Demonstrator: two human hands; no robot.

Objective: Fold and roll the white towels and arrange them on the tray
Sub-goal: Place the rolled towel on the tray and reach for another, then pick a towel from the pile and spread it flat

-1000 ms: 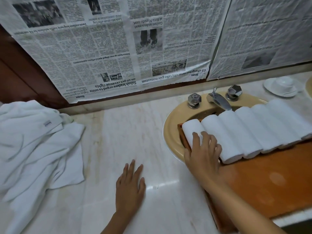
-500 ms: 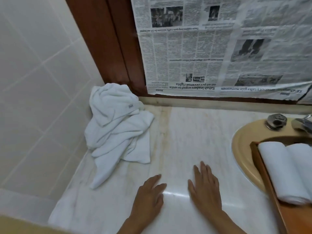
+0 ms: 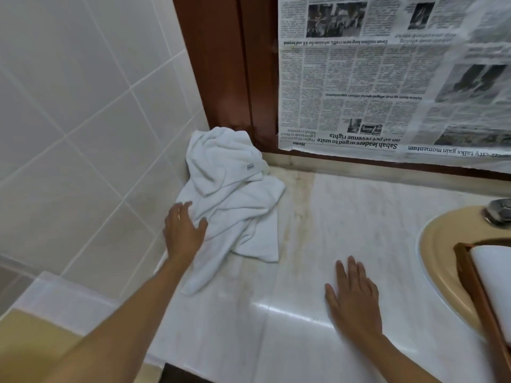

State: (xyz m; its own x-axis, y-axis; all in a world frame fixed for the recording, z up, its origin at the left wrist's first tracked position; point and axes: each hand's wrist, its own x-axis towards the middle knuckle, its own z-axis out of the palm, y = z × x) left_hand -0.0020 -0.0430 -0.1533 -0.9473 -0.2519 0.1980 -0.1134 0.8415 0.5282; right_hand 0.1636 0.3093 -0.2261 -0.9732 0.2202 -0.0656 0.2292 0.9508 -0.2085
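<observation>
Two bare hands out over a pale marble counter (image 3: 345, 217). Left hand (image 3: 184, 230) at nine o'clock, stretched to a crumpled heap of white towels (image 3: 232, 194); fingers spread and nearly straight, tips laid on the heap's left edge, thumb resting in a fold, released rather than clenched. Right hand (image 3: 352, 297) at five o'clock, palm down flat on the bare marble, fingers released and close together, well apart from the heap. Heap in the counter's corner at eleven o'clock, against a white tiled wall (image 3: 83, 106) on one side and a dark wooden frame (image 3: 221, 64) behind; one long tail of cloth trailing toward seven o'clock beside the left forearm. At three o'clock, a beige sink (image 3: 437, 258) set into the marble, a metal tap handle (image 3: 499, 214) on its rim. Across the sink, cut off at the right edge, a wooden tray (image 3: 464, 261) with one rolled towel (image 3: 495, 275) lying in it, just beside the tray's left wall. From twelve to two o'clock, upside-down newspaper (image 3: 373, 78) stuck over the wall.
</observation>
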